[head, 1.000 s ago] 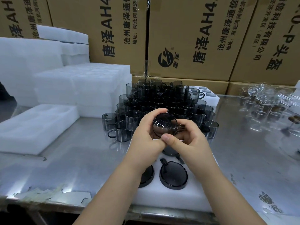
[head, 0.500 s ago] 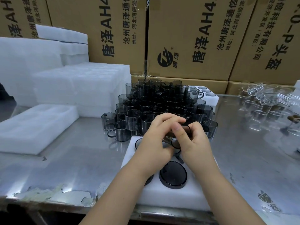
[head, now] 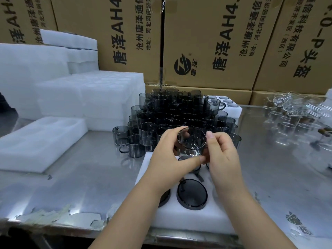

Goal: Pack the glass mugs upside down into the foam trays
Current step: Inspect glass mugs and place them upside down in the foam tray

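Glass mug [head: 191, 142] aloft over foam tray [head: 179, 219]

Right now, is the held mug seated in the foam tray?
No, the left hand and right hand hold the mug up above the foam tray.

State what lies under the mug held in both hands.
The foam tray, upside-down mugs seated in it; one dark base shows fully. The left hand and right hand hide pockets beneath the held mug.

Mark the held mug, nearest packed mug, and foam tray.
held mug [head: 191, 143]: head view, middle of glass body.
nearest packed mug [head: 191, 194]: head view, upturned base.
foam tray [head: 190, 221]: head view, bare near edge.
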